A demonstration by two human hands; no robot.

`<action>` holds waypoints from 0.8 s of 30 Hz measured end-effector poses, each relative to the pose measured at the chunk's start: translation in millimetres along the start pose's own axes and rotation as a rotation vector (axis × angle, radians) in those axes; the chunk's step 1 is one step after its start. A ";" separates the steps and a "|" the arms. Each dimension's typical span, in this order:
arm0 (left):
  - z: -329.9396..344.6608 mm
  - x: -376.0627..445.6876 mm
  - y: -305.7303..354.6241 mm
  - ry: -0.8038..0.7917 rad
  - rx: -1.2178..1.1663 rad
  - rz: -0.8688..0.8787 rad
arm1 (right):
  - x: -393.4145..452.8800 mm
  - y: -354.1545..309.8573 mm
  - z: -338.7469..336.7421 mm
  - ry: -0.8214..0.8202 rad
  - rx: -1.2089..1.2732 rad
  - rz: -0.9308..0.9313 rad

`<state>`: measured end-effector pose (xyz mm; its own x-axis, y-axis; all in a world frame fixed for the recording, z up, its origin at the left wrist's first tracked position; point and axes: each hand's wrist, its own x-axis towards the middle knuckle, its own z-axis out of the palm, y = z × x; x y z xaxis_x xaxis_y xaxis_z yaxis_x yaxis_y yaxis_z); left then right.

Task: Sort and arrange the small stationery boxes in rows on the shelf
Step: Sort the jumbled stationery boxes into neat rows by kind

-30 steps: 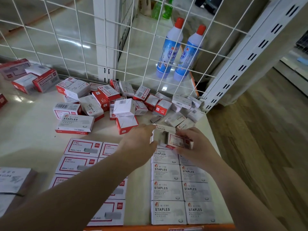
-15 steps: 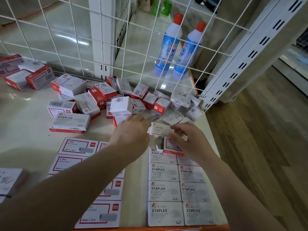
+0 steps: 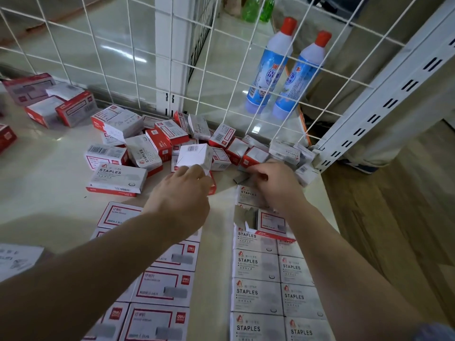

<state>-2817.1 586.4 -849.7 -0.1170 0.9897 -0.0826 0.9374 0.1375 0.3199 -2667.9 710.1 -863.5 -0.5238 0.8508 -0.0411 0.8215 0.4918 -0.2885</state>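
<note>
A jumbled pile of small red and white staple boxes (image 3: 157, 141) lies at the back of the cream shelf (image 3: 49, 193). Near me, grey STAPLES boxes (image 3: 256, 294) lie in two neat columns on the right, and red-framed boxes (image 3: 160, 286) lie in rows on the left. My left hand (image 3: 182, 193) reaches into the pile, its fingertips closed on the lower edge of a white barcode box (image 3: 194, 156). My right hand (image 3: 278, 185) curls over small boxes at the pile's right end; what it holds is hidden. A torn-open box (image 3: 243, 216) sits at the head of the grey columns.
A white wire grid (image 3: 138, 70) backs the shelf, with two blue bottles (image 3: 268, 70) behind it. A slotted white upright (image 3: 384, 94) stands at the right corner, beyond it a wooden floor. A larger STAPLES box (image 3: 118, 177) and red boxes (image 3: 73, 109) lie to the left. Loose staples (image 3: 240, 179) lie by my right hand.
Both hands have moved away from the head of the grey columns toward the pile. The boxes they were handling now rest at the head of the columns.
</note>
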 end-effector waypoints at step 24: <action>4.5 -0.6 -1.0 -0.080 -0.079 -0.020 | 17.0 5.2 14.1 -0.022 -0.128 0.006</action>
<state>-2816.5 585.5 -854.2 -0.1059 0.9807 -0.1642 0.9062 0.1632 0.3902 -2675.7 724.5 -879.2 -0.5227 0.8502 -0.0636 0.8458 0.5077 -0.1639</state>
